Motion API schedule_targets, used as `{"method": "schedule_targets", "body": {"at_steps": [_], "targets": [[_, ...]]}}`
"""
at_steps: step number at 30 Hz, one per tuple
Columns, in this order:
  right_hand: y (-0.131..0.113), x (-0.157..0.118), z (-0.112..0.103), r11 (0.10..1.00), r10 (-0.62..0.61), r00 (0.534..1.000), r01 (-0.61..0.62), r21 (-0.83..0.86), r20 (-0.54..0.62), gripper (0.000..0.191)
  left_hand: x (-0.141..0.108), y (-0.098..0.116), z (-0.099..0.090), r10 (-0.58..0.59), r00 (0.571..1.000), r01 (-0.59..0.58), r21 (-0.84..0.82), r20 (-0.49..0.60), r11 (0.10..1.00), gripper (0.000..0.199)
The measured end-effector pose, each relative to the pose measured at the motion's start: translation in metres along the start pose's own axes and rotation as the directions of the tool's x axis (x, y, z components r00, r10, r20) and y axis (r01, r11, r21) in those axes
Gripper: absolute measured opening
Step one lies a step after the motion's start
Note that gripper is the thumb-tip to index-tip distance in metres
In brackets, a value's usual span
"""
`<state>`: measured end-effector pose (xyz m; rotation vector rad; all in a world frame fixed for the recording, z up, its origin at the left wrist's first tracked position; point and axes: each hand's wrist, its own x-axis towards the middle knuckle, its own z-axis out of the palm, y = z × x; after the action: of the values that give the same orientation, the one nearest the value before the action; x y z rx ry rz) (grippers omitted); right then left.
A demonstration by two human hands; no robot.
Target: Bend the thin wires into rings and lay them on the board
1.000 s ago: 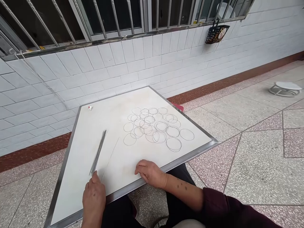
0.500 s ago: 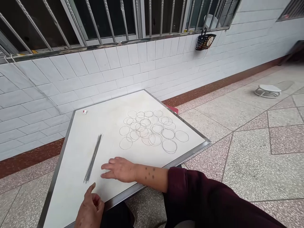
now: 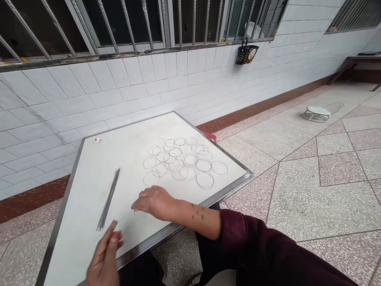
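My left hand [image 3: 104, 254] is over the near left part of the white table [image 3: 80, 198], thumb and fingers pinched together. A faint line by its fingertips looks like a thin wire [image 3: 120, 219], though blur hides most of it. My right hand [image 3: 154, 202] is held above the table to the right, fingers drawn together and pointing left; what they hold, if anything, does not show. Beyond the left hand lies a bundle of straight thin metal wires [image 3: 109, 198]. Past the right hand, several thin wire rings [image 3: 204, 165] lie spread out and overlapping.
The table has a metal edge [image 3: 229, 194] and stands by a white tiled wall [image 3: 131, 95] under barred windows. A small red-and-white object [image 3: 97, 140] sits at the far left corner. A dark basket [image 3: 246, 53] hangs from the bars; a low white stool [image 3: 317, 114] stands on the floor.
My right hand has gone from spread fingers to fingers closed together, and has lifted slightly. My left hand has moved a little left as its fingers pinch. The whole view has shifted slightly.
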<state>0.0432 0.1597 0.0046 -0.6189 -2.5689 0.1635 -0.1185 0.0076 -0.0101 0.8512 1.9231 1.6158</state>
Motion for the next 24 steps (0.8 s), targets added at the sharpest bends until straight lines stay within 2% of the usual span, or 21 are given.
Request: {"method": "schedule_targets", "body": {"at_steps": [3,6,8,9,10,12,13,15,16,17,19,20,21,22,24], "targets": [[-0.016,-0.014,0.001,0.999,-0.037,0.999,0.038,-0.010,0.030,0.016,-0.022,0.008,0.040,-0.014,0.996,0.025,-0.131,0.085,0.991,0.050],[-0.018,-0.025,-0.004,0.999,-0.037,0.998,0.038,-0.020,0.046,0.017,-0.034,0.014,0.066,-0.072,0.995,0.089,-0.308,0.067,0.947,0.042],[-0.015,-0.034,-0.009,0.999,-0.032,0.999,0.032,-0.010,-0.036,0.016,-0.035,0.016,0.072,-0.143,0.987,0.160,-0.442,0.071,0.883,0.035],[-0.014,-0.039,-0.012,1.000,-0.018,0.992,0.019,0.005,-0.124,0.016,-0.033,0.017,0.073,-0.172,0.983,0.182,-0.500,0.066,0.847,0.031],[-0.013,-0.044,-0.015,1.000,0.003,0.974,0.004,0.030,-0.227,0.016,-0.031,0.018,0.073,-0.196,0.979,0.195,-0.549,0.057,0.813,0.028],[-0.015,-0.055,-0.019,0.992,0.095,0.902,-0.052,0.112,-0.421,0.020,-0.025,0.022,0.072,-0.232,0.973,0.190,-0.619,0.012,0.762,0.023],[-0.018,-0.060,-0.020,0.982,0.142,0.876,-0.066,0.176,-0.462,0.021,-0.024,0.024,0.072,-0.247,0.969,0.190,-0.643,0.001,0.742,0.021],[-0.025,-0.067,-0.018,0.919,0.258,0.871,-0.088,0.385,-0.418,0.019,-0.024,0.030,0.073,-0.261,0.965,0.186,-0.684,-0.007,0.705,0.017],[-0.029,-0.069,-0.017,0.837,0.346,0.868,-0.114,0.535,-0.356,0.018,-0.026,0.033,0.075,-0.260,0.965,0.191,-0.697,0.006,0.692,0.016],[-0.033,-0.070,-0.015,0.699,0.449,0.852,-0.149,0.700,-0.267,0.020,-0.030,0.036,0.077,-0.260,0.965,0.205,-0.706,0.031,0.678,0.017],[-0.040,-0.069,-0.012,0.326,0.585,0.810,-0.185,0.927,-0.044,0.028,-0.039,0.041,0.083,-0.264,0.959,0.256,-0.703,0.101,0.663,0.018],[-0.042,-0.068,-0.011,0.151,0.603,0.796,-0.177,0.973,0.051,0.030,-0.044,0.043,0.085,-0.262,0.956,0.278,-0.694,0.131,0.664,0.020],[-0.044,-0.067,-0.011,0.019,0.604,0.789,-0.156,0.988,0.113,0.030,-0.049,0.044,0.087,-0.256,0.953,0.295,-0.690,0.162,0.661,0.021],[-0.045,-0.066,-0.011,-0.066,0.600,0.787,-0.129,0.989,0.143,0.027,-0.052,0.044,0.089,-0.249,0.952,0.303,-0.694,0.181,0.653,0.022],[-0.046,-0.065,-0.012,-0.142,0.595,0.788,-0.090,0.986,0.158,0.022,-0.058,0.044,0.091,-0.231,0.951,0.307,-0.702,0.204,0.643,0.023]]}}
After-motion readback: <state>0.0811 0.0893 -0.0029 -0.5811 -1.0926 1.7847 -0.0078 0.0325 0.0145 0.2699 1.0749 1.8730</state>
